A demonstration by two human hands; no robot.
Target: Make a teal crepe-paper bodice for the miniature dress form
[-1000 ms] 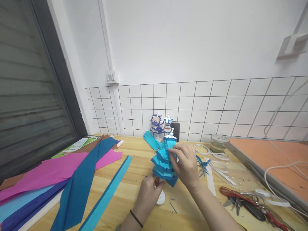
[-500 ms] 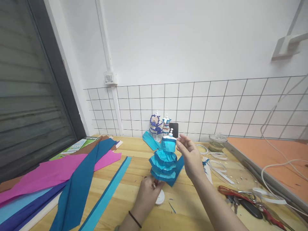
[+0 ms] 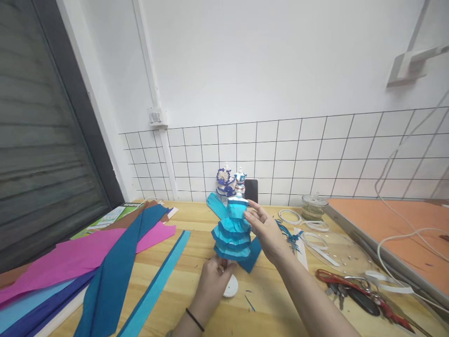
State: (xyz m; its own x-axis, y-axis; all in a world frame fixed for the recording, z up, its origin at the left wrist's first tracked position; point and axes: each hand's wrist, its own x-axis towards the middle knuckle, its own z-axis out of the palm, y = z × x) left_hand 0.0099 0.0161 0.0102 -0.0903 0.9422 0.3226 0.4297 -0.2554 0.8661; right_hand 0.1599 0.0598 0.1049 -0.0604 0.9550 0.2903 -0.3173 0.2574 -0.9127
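A small white dress form (image 3: 237, 198) wears a tiered turquoise crepe-paper dress (image 3: 232, 238) with a darker blue band along its top. It tilts slightly, and its round white base (image 3: 230, 286) shows below. Under the skirt, my left hand (image 3: 214, 282) is closed around the stand's pole, which is mostly hidden by the fingers. My right hand (image 3: 267, 232) touches the right side of the bodice, thumb in front and fingers behind its edge. A dark teal paper piece (image 3: 253, 256) lies behind the skirt, and a turquoise paper piece (image 3: 216, 205) lies beyond it.
Two other decorated dress forms (image 3: 225, 181) stand by the tiled wall beside a black phone-like object (image 3: 251, 192). Crepe-paper sheets (image 3: 91, 243) and a turquoise strip (image 3: 157, 281) lie left. Rightward are white tape rings (image 3: 289, 216), a glass jar (image 3: 315, 207) and keys (image 3: 340, 296).
The dress form has shifted left and tipped a little. My right hand has moved left with it, its fingers now closer around the bodice. My left hand keeps hold of the stand.
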